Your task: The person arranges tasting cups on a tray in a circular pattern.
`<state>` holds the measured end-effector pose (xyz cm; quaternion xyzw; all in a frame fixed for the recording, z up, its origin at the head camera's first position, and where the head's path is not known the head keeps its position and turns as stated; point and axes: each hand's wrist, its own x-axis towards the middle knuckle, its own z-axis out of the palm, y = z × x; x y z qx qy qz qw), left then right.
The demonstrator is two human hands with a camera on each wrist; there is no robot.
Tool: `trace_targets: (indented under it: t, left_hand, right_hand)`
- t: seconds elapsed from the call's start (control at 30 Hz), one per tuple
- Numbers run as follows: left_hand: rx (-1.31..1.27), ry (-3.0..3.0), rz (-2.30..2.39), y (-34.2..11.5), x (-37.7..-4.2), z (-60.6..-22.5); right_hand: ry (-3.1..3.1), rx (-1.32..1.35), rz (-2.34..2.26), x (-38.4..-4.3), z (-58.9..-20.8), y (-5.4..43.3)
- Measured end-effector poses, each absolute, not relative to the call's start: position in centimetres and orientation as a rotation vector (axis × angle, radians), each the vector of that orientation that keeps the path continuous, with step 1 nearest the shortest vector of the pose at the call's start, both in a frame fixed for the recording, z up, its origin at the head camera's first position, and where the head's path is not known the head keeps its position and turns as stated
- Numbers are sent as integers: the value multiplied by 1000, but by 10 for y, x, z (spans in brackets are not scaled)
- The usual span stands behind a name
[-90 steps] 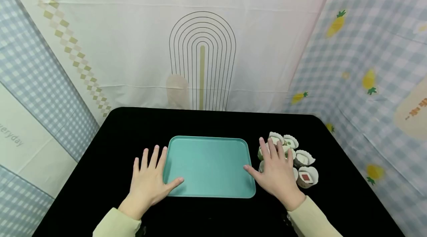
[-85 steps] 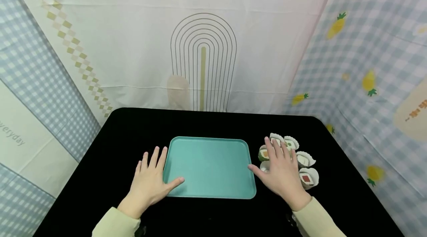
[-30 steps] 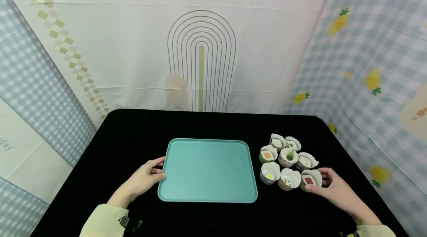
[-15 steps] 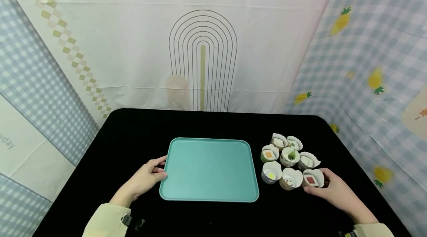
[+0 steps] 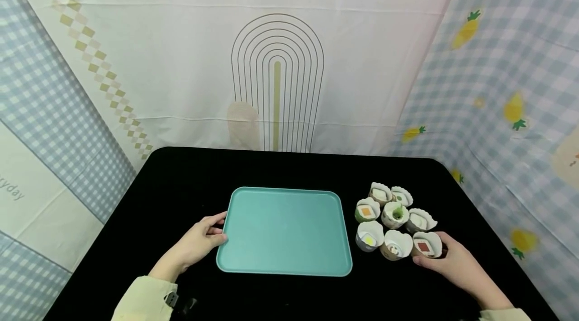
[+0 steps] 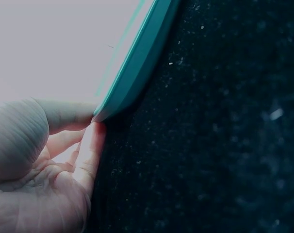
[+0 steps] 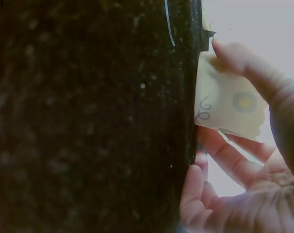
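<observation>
My left hand [image 5: 195, 243] pinches the left edge of a teal rectangular tray [image 5: 285, 230], thumb on the rim and fingers below. The left wrist view has this hand [image 6: 50, 160] at the tray's side wall [image 6: 130, 77]. At the right, my right hand [image 5: 461, 265] holds a paper cupcake cup [image 5: 427, 244] with a red square inside, the nearest right one of a cluster. Seen from the right wrist, thumb and fingers of the hand [image 7: 249, 179] are around the pale cup [image 7: 224, 97], which bears a printed ring and curls.
Several more scalloped paper cups stand close together, among them one with a yellow square [image 5: 369, 238], one with an orange square [image 5: 367, 212] and one with something green [image 5: 397, 213]. The black table [image 5: 190, 175] ends at patterned curtains [image 5: 199, 85].
Both hands were spread flat; the left has curled onto the tray's left edge, and the right has moved right and taken hold of the red-square cup. In the last second little has moved.
</observation>
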<state>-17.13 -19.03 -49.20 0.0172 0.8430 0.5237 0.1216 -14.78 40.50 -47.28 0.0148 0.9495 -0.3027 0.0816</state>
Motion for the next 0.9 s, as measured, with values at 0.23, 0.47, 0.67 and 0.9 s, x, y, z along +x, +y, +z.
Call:
trace_targets:
  t: [0.23, 0.47, 0.67, 0.9]
  left_hand:
    - [45, 2463, 1509, -193, -172, -490]
    - [34, 2451, 1515, -194, -172, -487]
    - [58, 2459, 1519, -192, -172, -489]
    - [53, 2459, 1524, -191, -172, -492]
  right_hand:
    - [2932, 42, -843, -145, -477, 402]
    - [3027, 25, -802, -146, -478, 404]
    - [3029, 62, -805, -145, -467, 414]
    - [3087, 120, -883, -141, -456, 414]
